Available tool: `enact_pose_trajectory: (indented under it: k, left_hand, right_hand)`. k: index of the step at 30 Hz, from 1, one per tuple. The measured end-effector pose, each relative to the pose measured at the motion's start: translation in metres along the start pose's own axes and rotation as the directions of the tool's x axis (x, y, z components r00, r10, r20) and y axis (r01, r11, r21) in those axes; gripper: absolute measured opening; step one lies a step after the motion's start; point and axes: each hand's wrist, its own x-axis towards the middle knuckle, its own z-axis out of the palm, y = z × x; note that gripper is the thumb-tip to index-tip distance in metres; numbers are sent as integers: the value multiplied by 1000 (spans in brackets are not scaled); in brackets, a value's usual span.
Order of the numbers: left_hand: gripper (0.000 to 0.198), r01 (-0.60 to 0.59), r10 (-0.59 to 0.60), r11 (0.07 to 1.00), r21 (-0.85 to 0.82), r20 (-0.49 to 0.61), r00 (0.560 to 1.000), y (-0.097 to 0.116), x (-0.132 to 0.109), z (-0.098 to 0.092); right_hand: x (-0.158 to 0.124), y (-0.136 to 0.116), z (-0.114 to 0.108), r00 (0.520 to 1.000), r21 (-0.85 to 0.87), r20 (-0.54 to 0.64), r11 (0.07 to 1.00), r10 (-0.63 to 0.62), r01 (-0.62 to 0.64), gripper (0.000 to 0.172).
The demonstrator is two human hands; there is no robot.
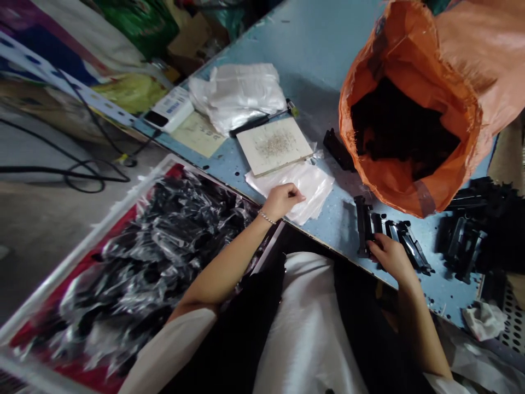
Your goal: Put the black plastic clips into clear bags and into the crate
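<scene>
My left hand [283, 201] is over a flat stack of clear plastic bags [318, 189], its thumb and fingers drawn together in a pinch. Whether a bag's edge is between the fingertips is too small to see. On the right, my right hand [391, 256] grips the lower end of a long black plastic part [362, 221] near the table's front edge. More such black parts [410, 246] lie side by side just right of those fingers. A pale board [274, 145] with brownish specks rests on the back of the bag stack.
An orange woven sack [430, 197] with dark contents stands open on the blue table [315, 38]. A crate [88, 232] of bagged black parts is at left. Black parts [488, 219] pile up at right. Folded plastic bags [241, 90] and a white device [170, 109] lie farther back.
</scene>
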Motion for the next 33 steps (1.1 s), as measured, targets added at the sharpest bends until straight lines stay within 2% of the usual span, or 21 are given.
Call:
enact_pose_trajectory:
  k: [1,3,5,6,8,10,13,17,20,23,25,27,29,31,33]
  left_hand:
    - [21,60,-59,988,-142,8,998,-2,1,-4]
    - [25,113,-125,935,-336,-16,992,-3,3,-8]
    - [33,90,-134,913,-398,-83,988,-3,3,-8]
    - [36,72,-126,918,-390,-114,985,-2,3,-7]
    - [38,60,-114,934,-353,-133,985,-2,2,-7]
    - [33,75,-112,930,-359,-85,990,-2,2,-7]
    - [31,90,-105,919,-384,-19,994,-3,3,-8]
    - [41,96,-118,949,-299,-55,992,-1,3,-5]
    - [33,91,-104,948,-306,-27,994,2,3,-5]
    - [30,82,-87,949,-304,-4,996,3,4,-3]
    - [31,81,-89,962,-261,-16,996,4,5,0]
    - [27,64,-74,977,-203,-40,996,5,5,1]
    - [16,-12,5,996,-87,-89,996,6,3,-3]
    - [5,-145,161,981,126,-127,979,6,0,-11]
    - [17,-258,308,900,352,-93,947,3,-3,-22]
  right_hand:
    - [1,-2,2,997,223,29,973,-68,60,28]
    - [5,-13,8,978,592,66,797,-199,122,30]
    - [12,-33,16,951,797,136,600,-279,62,30]
    - [15,-43,20,935,846,182,533,-304,9,31]
    - [22,-60,26,907,885,254,459,-337,-78,32]
    - [28,-69,31,888,897,295,424,-353,-129,33]
    - [34,-69,40,869,903,346,377,-355,-206,32]
    - [39,-66,50,832,894,417,327,-365,-305,33]
    - [38,-64,47,831,895,425,306,-359,-325,34]
    - [35,-60,42,856,922,365,270,-366,-278,37]
    - [36,-58,45,858,930,352,248,-375,-273,39]
    - [41,-59,56,839,916,392,240,-377,-321,37]
    - [49,-62,70,817,893,447,236,-365,-383,34]
    - [56,-65,80,816,884,466,218,-342,-414,32]
    - [58,-63,83,835,898,441,175,-329,-405,31]
